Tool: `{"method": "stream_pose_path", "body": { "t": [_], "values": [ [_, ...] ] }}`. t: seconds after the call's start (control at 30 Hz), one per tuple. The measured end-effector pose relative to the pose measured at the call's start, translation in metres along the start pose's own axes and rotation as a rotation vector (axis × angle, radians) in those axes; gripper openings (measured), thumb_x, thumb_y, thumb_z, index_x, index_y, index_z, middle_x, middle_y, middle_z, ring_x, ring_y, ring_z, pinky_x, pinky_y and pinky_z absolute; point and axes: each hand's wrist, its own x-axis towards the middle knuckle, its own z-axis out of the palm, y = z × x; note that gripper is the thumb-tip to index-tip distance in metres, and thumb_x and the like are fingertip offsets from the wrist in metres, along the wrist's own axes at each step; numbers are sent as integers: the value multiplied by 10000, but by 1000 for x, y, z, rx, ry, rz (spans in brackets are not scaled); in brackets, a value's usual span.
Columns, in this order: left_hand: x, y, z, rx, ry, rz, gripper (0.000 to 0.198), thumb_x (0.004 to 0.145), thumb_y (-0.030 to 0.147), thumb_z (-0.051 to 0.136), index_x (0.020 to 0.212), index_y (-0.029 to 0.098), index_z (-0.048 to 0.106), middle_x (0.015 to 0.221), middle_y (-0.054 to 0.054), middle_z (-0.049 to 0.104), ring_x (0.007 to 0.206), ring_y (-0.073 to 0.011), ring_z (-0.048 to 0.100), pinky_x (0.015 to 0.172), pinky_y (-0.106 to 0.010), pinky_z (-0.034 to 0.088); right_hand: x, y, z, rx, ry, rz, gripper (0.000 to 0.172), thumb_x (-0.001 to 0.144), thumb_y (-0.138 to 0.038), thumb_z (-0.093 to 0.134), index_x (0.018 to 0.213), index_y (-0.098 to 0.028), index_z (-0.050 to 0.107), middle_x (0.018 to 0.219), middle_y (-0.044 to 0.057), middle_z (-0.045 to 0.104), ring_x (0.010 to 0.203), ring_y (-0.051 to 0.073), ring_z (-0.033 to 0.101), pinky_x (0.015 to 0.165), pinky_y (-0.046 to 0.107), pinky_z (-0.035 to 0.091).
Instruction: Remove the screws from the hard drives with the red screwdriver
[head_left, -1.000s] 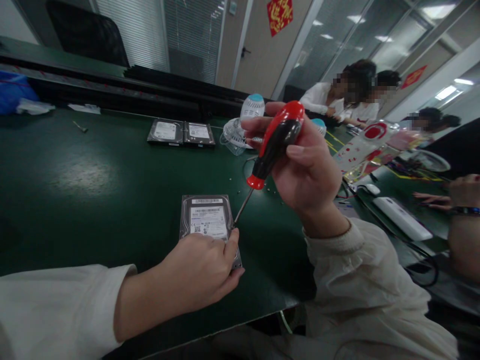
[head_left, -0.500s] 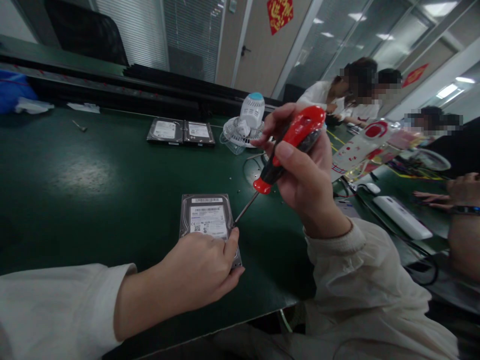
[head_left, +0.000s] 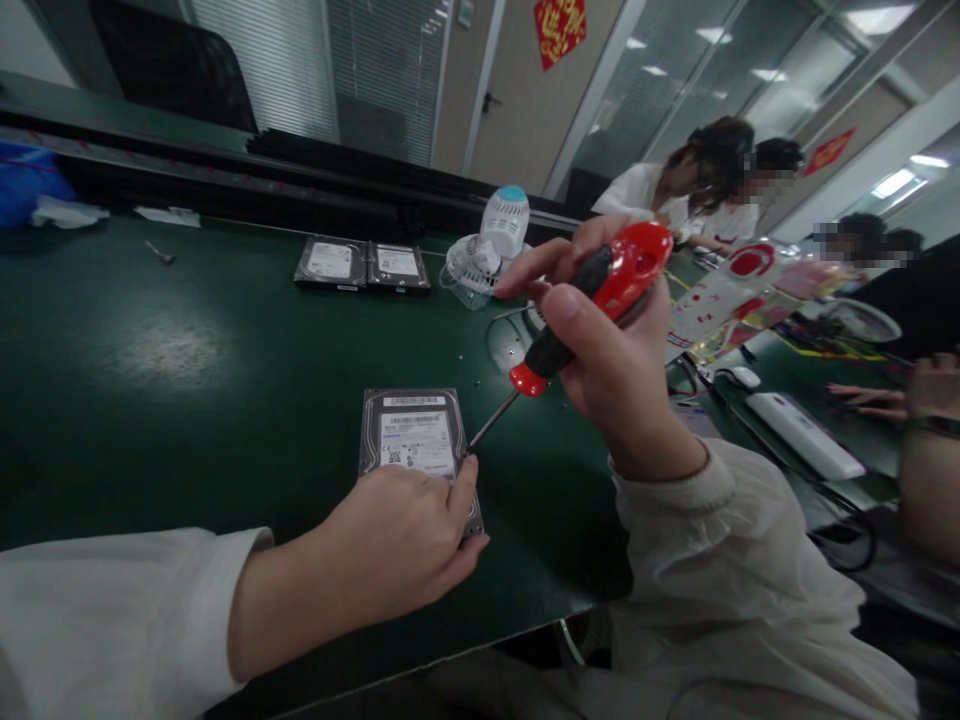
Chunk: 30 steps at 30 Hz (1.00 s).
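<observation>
A hard drive with a white label lies flat on the green table. My left hand presses over its near half, closed about its right edge, with the index fingertip beside the screwdriver's tip. In my right hand is a red and black screwdriver, held tilted by its handle. Its thin shaft runs down and left to the drive's right edge. Thumb and fingers grip the handle; the index finger stretches out ahead. My left fingertip partly hides the spot under the tip. Several small screws lie scattered beyond the drive.
Two more hard drives lie side by side farther back. Next to them stands a small white fan. At the right are a patterned bag, a white box-like device, cables and another person's hand. Other people sit beyond.
The screwdriver's handle has turned and shifted slightly right in my right hand, whose fingers have moved. Its tip stays at the drive's edge. My left hand and the drive have not moved.
</observation>
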Motion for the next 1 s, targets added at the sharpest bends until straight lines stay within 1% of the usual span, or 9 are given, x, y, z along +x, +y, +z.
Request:
{"method": "stream_pose_path", "body": {
  "t": [0.13,0.23,0.3,0.4,0.5,0.57,0.73,0.8,1.0],
  "values": [
    [1,-1,0,-8,-6,-5,540,952,389,480,1314,8,607,802,-153,744,595,-256,692,461,-359,539,1,-2,-4,96,-67,73,332,808,-481,675,1055,-293,557,1079,0,740,1148,236,668,1078,488,504],
    [1,-1,0,-4,-4,-3,539,951,391,486,1308,7,611,797,-153,743,593,-252,692,460,-349,533,3,-3,-7,159,-129,106,405,784,-443,661,1154,-298,589,1192,11,726,1250,259,615,1106,483,482],
    [1,-1,0,3,-1,-2,539,949,394,492,1305,8,615,792,-156,743,584,-248,689,459,-343,529,3,-3,-7,145,-112,90,361,801,-418,659,1136,-291,620,1166,8,737,1223,259,635,1106,482,484],
    [0,-1,1,8,7,4,546,946,398,497,1304,3,615,788,-159,741,573,-246,684,451,-339,523,2,-1,-3,77,-20,42,210,839,-401,685,999,-273,641,976,-3,761,1055,233,709,1085,487,501],
    [1,-1,2,-6,10,1,551,946,395,496,1314,0,604,799,-156,742,576,-249,684,452,-349,528,1,1,0,76,1,22,184,833,-385,718,903,-262,600,828,-21,730,922,201,725,1043,470,527],
    [1,0,1,-15,5,-3,551,946,393,497,1321,2,599,796,-150,741,581,-255,686,458,-360,535,1,2,0,106,-7,31,214,827,-406,720,900,-263,578,848,-20,726,919,196,719,1019,459,540],
    [3,0,-1,-18,-15,-1,551,943,391,507,1312,-7,603,774,-143,736,584,-260,689,461,-366,539,3,0,-5,181,-92,146,367,792,-527,662,1051,-279,584,1120,17,738,1135,248,670,1069,487,506],
    [2,0,-1,-12,-16,-1,550,941,393,512,1309,-4,606,756,-138,733,572,-257,686,455,-359,534,3,-2,-5,170,-108,161,411,784,-539,648,1105,-287,599,1165,7,734,1180,259,653,1091,497,490],
    [1,0,0,-6,5,-6,543,947,395,494,1312,9,609,784,-153,741,576,-252,685,461,-356,537,0,-5,0,22,-12,104,347,769,-483,753,967,-267,566,928,-15,734,999,219,714,1018,484,546]
  ]
}}
